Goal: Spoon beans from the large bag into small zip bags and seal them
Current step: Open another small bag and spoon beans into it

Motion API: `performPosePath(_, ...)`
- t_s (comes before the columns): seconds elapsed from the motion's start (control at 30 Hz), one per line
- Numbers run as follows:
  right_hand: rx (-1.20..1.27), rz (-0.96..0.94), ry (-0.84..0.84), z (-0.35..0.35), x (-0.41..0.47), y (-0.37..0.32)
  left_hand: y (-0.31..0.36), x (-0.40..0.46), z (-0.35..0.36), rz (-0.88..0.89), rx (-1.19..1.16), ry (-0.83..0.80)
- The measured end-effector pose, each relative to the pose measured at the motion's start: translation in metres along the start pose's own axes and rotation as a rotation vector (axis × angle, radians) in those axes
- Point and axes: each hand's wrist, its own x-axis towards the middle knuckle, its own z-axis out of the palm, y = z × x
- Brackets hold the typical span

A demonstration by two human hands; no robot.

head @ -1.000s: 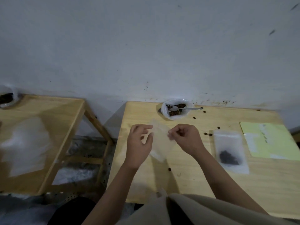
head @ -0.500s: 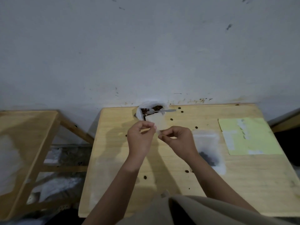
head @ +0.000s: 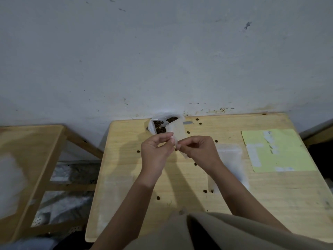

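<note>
A: Holding a small clear zip bag (head: 177, 131) above the middle of a pale wooden table (head: 126, 177), a person works with both bare hands. The left hand (head: 155, 152) pinches the bag's near edge between thumb and fingertips; the other fingers curl loosely. The right hand (head: 200, 150) pinches the same edge from the other side, closed tight on the plastic. The two sets of fingertips almost touch.

B: Where is the big bag of beans?

A: At twelve o'clock from the hands, against the wall at the table's far edge. It is a white plastic bag (head: 153, 123) standing open, with dark brown beans (head: 159, 128) showing inside. The small bag hides part of its mouth. A metal spoon handle (head: 187, 122) pokes out toward three o'clock.

B: Is anything in the small bag?

A: It looks empty, but the plastic is cloudy and I cannot tell for sure.

B: What else is on the table?

A: Loose beans (head: 158, 197) lie scattered around. At four o'clock from the hands, another clear zip bag (head: 232, 159) lies flat, partly under the right forearm. Farther toward three o'clock lies a pale yellow sheet (head: 281, 150). At nine o'clock, well apart, stands a second wooden table (head: 45, 141).
</note>
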Motion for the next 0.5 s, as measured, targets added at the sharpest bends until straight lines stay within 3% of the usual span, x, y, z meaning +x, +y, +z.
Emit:
performPosePath(0.33, 0.129, 0.242, 0.090, -0.003, 0.004, -0.012, 0.002, 0.004, 0.008, -0.039, -0.047, 0.042)
performPosePath(0.4, 0.113, 0.203, 0.128, -0.003, 0.003, -0.011, 0.000, 0.004, 0.010, -0.050, -0.019, 0.058)
performPosePath(0.5, -0.099, 0.040, 0.142, -0.003, -0.002, -0.008, -0.001, 0.004, 0.011, -0.062, 0.023, 0.098)
